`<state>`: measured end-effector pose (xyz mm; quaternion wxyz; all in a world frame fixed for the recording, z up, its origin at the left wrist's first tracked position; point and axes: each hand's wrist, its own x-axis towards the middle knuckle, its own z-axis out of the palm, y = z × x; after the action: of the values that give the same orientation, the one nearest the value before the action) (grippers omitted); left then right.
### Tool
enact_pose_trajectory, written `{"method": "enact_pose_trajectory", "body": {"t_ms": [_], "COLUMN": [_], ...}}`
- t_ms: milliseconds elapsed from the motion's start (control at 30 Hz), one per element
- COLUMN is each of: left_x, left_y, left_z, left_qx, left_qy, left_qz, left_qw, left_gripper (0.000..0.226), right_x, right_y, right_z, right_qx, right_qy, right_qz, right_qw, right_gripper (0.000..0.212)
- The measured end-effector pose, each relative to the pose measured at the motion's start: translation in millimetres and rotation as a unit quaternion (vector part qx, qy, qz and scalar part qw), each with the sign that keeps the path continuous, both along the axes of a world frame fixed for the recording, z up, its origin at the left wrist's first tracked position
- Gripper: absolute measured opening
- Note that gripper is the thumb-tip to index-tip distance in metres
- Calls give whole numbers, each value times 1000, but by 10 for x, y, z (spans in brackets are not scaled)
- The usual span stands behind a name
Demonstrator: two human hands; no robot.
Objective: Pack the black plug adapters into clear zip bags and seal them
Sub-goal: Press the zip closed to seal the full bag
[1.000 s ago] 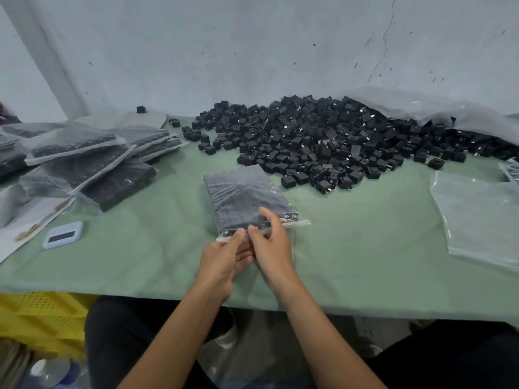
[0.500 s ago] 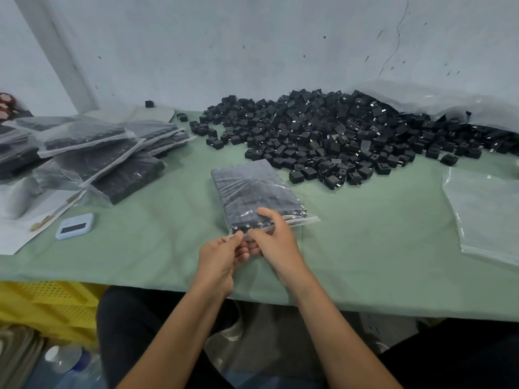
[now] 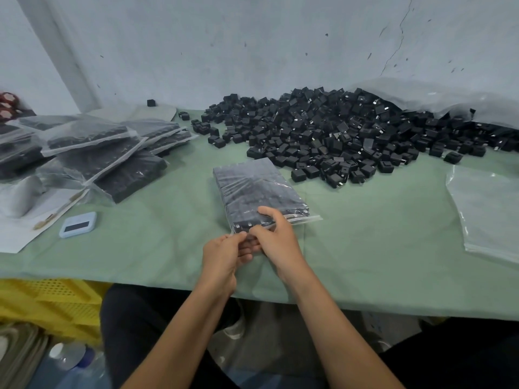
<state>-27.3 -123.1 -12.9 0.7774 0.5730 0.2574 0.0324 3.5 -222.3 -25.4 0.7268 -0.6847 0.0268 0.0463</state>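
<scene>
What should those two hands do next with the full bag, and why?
Probably slide the pinch rightward along the zip strip. Both the left hand and the right hand pinch the near left end of the full bag, while the strip's right end looks unpressed, so the seal seems unfinished.

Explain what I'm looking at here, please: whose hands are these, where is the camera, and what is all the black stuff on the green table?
No machine here: a person wears a camera on the head, looking down at their own hands. The left hand and right hand both pinch the near, open edge of a filled zip bag lying on the green table. The black heap behind is loose plug adapters. At left lie filled bags and a small blue timer; at right, empty clear bags.
</scene>
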Motion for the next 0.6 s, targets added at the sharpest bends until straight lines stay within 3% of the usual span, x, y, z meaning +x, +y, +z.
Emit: {"method": "enact_pose_trajectory", "body": {"t_ms": [600], "left_x": [22], "left_y": [71], "left_z": [11], "left_qx": [-25], "left_qy": [14], "left_qz": [56], "left_qw": [998], "left_gripper": [11], "right_x": [79], "right_y": [-100], "right_z": [-4], "right_qx": [108], "right_qy": [45], "right_qz": [-11], "right_qw": [993], "right_gripper": [49]}}
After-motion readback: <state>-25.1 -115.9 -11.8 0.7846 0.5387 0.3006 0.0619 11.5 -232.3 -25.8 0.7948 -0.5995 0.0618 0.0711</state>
